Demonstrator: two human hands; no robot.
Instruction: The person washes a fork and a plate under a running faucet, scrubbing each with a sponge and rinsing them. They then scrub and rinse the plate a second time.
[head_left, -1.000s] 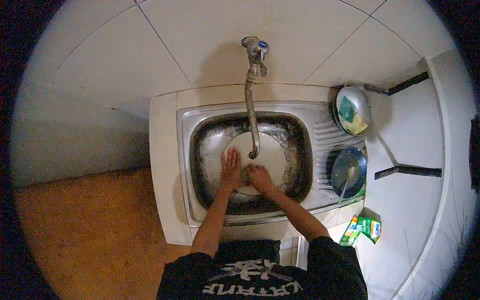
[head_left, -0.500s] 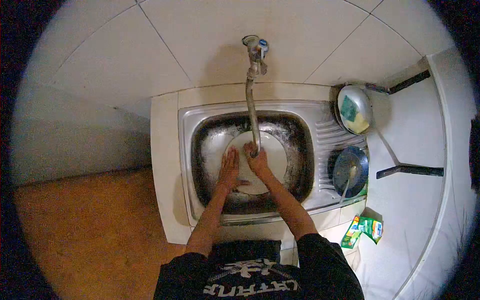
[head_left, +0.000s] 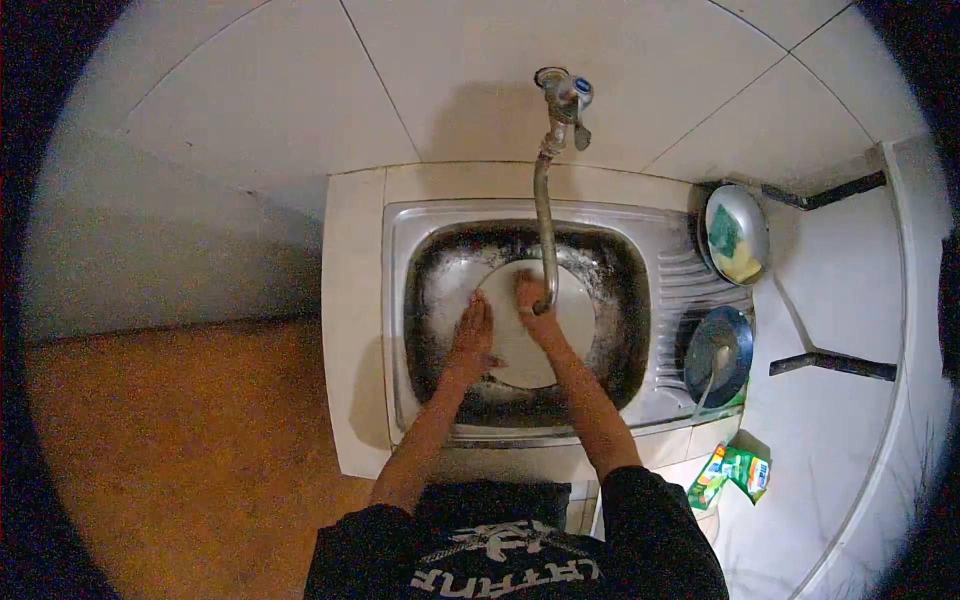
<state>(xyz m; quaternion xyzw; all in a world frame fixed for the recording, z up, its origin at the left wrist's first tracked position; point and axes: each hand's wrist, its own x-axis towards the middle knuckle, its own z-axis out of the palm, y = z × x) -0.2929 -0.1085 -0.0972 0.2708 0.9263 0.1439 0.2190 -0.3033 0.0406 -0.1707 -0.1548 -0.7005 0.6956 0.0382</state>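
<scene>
A round white plate (head_left: pixel 565 325) lies in the metal sink basin (head_left: pixel 428 250). My left hand (head_left: pixel 473 335) rests at the plate's left edge, fingers stretched out and thumb spread to the right over its surface. Against the upper middle of the plate is my right hand (head_left: pixel 537 312), its fingers pointing up and lying on the surface; the tap spout partly covers it. Nothing shows in either palm. The curved faucet (head_left: pixel 544 210) comes down from the wall and ends over my right hand. Whether water is running is hard to make out.
On the ridged drainboard (head_left: pixel 675 285) at the right stand a metal bowl (head_left: pixel 757 215) with a green-and-yellow sponge (head_left: pixel 728 235) and a dark pan (head_left: pixel 700 365) holding a spoon-like utensil. A green packet (head_left: pixel 735 472) lies lower right. Black brackets (head_left: pixel 835 365) stick out from the right wall.
The whole view has shifted, so the sink and faucet appear further right. My right hand sits slightly differently under the spout; my left hand stays at the plate's left edge.
</scene>
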